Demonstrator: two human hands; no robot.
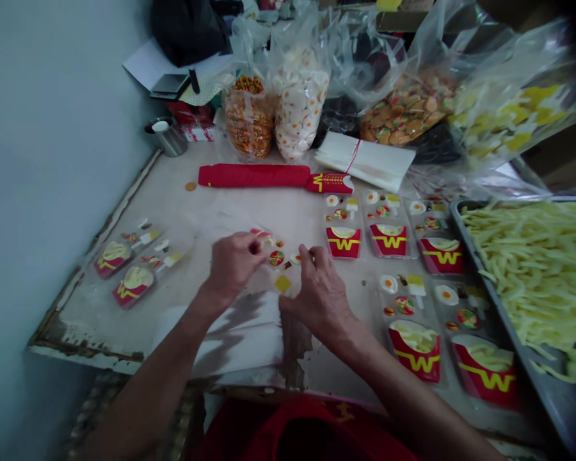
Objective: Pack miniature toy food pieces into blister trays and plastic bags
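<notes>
My left hand (234, 264) is closed in a pinch beside a partly hidden red fry carton (260, 234); what its fingertips grip is not clear. My right hand (320, 282) has thumb and forefinger apart, with the fingertips close by a small fried-egg piece (295, 257). Between the hands lie a tiny round pizza piece (276, 257), a miniature burger (280, 243) and a yellow popsicle-shaped piece (282, 283). A stack of clear plastic bags (240, 342) appears to lie under my wrists on the table (173, 211).
Filled clear packs (344, 243) with red cartons stand in rows at right, two more packs (133, 285) at left. A metal tray (489, 282) holds pale fry-like strips. A long stack of nested red cartons (254, 175) lies behind. Bags of small pieces (300, 109) line the back.
</notes>
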